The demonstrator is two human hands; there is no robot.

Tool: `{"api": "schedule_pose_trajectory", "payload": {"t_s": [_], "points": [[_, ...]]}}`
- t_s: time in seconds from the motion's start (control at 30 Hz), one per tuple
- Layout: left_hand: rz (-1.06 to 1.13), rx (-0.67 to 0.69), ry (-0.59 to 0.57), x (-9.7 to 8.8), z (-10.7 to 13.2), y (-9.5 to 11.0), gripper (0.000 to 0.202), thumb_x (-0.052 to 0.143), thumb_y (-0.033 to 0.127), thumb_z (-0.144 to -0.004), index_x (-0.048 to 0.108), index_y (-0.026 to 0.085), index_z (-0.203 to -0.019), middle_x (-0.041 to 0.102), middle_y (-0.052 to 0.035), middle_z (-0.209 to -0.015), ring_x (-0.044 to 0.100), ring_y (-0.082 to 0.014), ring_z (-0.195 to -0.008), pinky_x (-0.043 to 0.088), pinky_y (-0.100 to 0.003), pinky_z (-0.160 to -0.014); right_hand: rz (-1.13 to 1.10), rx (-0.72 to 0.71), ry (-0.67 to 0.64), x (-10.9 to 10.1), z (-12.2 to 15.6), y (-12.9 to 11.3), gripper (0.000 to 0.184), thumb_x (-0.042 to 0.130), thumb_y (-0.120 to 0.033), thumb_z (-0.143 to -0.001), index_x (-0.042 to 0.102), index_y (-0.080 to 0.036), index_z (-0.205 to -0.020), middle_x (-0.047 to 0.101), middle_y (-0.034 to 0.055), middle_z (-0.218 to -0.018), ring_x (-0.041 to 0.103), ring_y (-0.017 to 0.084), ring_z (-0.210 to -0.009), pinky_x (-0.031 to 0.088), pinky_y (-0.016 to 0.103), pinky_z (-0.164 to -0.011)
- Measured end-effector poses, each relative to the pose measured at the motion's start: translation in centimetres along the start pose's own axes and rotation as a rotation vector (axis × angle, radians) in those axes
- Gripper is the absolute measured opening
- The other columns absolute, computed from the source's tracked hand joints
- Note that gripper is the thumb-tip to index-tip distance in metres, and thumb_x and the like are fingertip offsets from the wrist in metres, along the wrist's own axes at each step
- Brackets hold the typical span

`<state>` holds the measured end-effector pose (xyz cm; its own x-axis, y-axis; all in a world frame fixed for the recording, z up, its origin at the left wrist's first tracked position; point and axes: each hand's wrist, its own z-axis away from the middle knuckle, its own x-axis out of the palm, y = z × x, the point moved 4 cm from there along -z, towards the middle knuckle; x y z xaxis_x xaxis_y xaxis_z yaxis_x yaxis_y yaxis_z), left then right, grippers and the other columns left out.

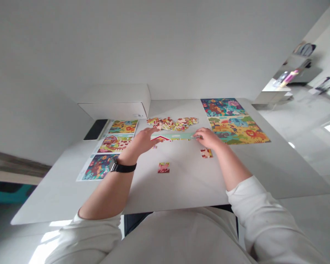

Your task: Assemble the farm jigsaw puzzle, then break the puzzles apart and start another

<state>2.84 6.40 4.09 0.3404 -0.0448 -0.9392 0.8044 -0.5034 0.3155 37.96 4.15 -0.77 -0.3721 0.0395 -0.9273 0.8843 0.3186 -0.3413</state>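
The joined strip of pale green jigsaw pieces [173,136] lies across the middle of the white bench [277,172], running left to right between my two hands. Starting at the far left, a black phone [95,129] lies flat beside a long printed guide sheet with three colourful pictures [111,148], and behind them stands a white cardboard box [118,101] against the wall. Just right of the sheet comes my left hand [143,143], a black watch band [123,167] around the wrist; its fingers are spread flat and loose, fingertips resting on the left end of the strip where a red roof shape shows, gripping nothing. Beyond the strip, further from me, sits a loose heap of red and yellow puzzle pieces [172,123]. Nearer to me, a small pink and yellow piece cluster [163,167] lies alone on the bare surface. My right hand [209,138] presses down on the right end of the strip with curled fingers, though I cannot tell whether it pinches the edge or only rests there. Just near it lies another small red and yellow piece [206,153]. At the far right two finished colourful animal puzzles [232,121] lie touching, one behind the other.
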Motion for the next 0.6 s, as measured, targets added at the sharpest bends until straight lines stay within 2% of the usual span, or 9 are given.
{"api": "schedule_pose_trajectory", "payload": {"t_s": [0.1, 0.2, 0.33, 0.6], "points": [[0.042, 0.001, 0.010, 0.2, 1.5, -3.1, 0.070, 0.074, 0.054, -0.090, 0.060, 0.023, -0.151, 0.063, -0.0134, -0.151, 0.061, -0.0336, -0.138, 0.047, -0.047, -0.121, 0.014, 0.009, -0.009, 0.0, -0.1, 0.0, 0.031, 0.070, -0.016, -0.094, 0.083, -0.025, -0.120, 0.073, 0.0111, -0.129, 0.068, 0.027, -0.121, 0.050, 0.040, -0.115], [0.078, 0.007, -0.033, 1.3, 2.4, -4.6, 0.076, 0.075, 0.058, -0.087, 0.058, 0.022, -0.152, 0.062, -0.0138, -0.151, 0.061, -0.0337, -0.139, 0.046, -0.046, -0.122, 0.025, 0.022, -0.010, -0.1, -0.1, -0.1, 0.032, 0.069, -0.016, -0.095, 0.082, -0.025, -0.122, 0.073, 0.0111, -0.129, 0.068, 0.026, -0.119, 0.051, 0.039, -0.114], [0.075, 0.009, -0.056, 1.6, 2.5, -4.7, 0.070, 0.070, 0.058, -0.089, 0.061, 0.023, -0.149, 0.066, -0.0128, -0.148, 0.062, -0.0324, -0.138, 0.046, -0.044, -0.122, 0.017, 0.017, -0.004, -0.2, 0.0, -0.2, 0.032, 0.069, -0.015, -0.094, 0.082, -0.025, -0.122, 0.073, 0.0112, -0.128, 0.068, 0.025, -0.120, 0.050, 0.040, -0.115], [0.097, 0.071, 0.015, 2.5, 1.9, -4.3, 0.059, 0.069, 0.055, -0.092, 0.067, 0.022, -0.141, 0.068, -0.0143, -0.146, 0.062, -0.0316, -0.138, 0.046, -0.046, -0.123, 0.004, 0.047, 0.000, -0.9, 0.4, 0.4, 0.033, 0.069, -0.011, -0.093, 0.082, -0.024, -0.120, 0.074, 0.0111, -0.126, 0.068, 0.025, -0.118, 0.050, 0.039, -0.114]]}}
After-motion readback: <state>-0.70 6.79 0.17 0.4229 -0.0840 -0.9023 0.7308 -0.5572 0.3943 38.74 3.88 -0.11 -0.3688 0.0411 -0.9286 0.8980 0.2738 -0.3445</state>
